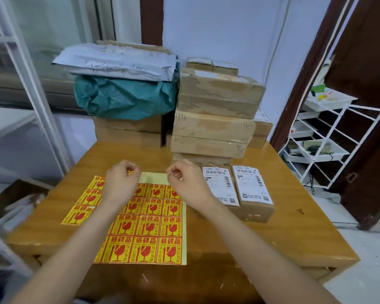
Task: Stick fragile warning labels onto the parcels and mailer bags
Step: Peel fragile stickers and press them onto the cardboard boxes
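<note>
Left hand [121,178] pinching a fragile label [130,172] above the sheet [149,224] mid-table [261,233], right hand [185,178] curled with nothing obvious in it, probably so I can slap it on the two small parcels [253,194] near the right edge.

I have one view only, a wide-angle camera on the person's head, looking forward and down over the worktop [261,227]. It sits close: both forearms run in from the bottom edge. The worktop fills the lower half, stacked cartons [215,119] stand mid-frame, and the wall [228,29] rises behind. Straight lines bow toward the edges.
</note>
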A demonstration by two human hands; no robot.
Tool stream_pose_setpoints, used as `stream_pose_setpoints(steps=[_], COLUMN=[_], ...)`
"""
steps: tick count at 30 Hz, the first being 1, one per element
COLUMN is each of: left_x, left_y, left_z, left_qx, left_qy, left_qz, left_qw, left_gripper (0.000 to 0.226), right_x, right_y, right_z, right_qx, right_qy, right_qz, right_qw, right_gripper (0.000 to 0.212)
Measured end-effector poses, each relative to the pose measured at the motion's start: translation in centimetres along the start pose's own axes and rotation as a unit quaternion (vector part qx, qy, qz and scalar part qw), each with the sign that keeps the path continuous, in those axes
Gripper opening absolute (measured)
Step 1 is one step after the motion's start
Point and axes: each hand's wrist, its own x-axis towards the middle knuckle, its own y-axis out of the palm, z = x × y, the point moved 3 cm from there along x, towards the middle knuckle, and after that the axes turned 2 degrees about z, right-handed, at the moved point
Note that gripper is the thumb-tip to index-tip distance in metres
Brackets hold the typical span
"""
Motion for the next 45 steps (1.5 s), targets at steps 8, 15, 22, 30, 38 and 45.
stream_pose_setpoints(steps=[8, 15, 22, 30, 38, 45], left_x=[5.9, 6.9, 6.9, 6.7, 6.5, 6.6], left_y=[-1.6, -0.7, -0.7, -0.7, -0.8, -0.7], left_z=[6.9, 9.7, 9.3, 9.0, 8.5, 8.6], left_qx=[0.097, 0.119, 0.108, 0.106, 0.095, 0.1], left_qy=[-0.015, 0.009, 0.032, 0.06, 0.064, 0.051], left_qz=[-0.004, 0.023, 0.026, 0.014, 0.0, -0.007], left_qw=[0.995, 0.993, 0.993, 0.992, 0.993, 0.994], left_gripper=[0.023, 0.023, 0.019, 0.009, 0.009, 0.007], right_x=[4.8, 9.1, 10.8, 10.6, 10.5, 10.4], right_y=[6.3, 9.6, 13.0, 13.4, 13.3, 13.5], right_z=[-0.5, -1.3, -2.0, -2.9, -3.1, -3.2], right_qx=[0.019, -0.036, -0.081, -0.025, -0.003, -0.012], right_qy=[0.045, 0.047, 0.025, 0.003, -0.008, -0.014], right_qz=[0.027, 0.091, 0.149, 0.101, 0.08, 0.092], right_qw=[0.998, 0.994, 0.985, 0.995, 0.997, 0.996], right_gripper=[0.02, 0.032, 0.036, 0.023, 0.028, 0.033])
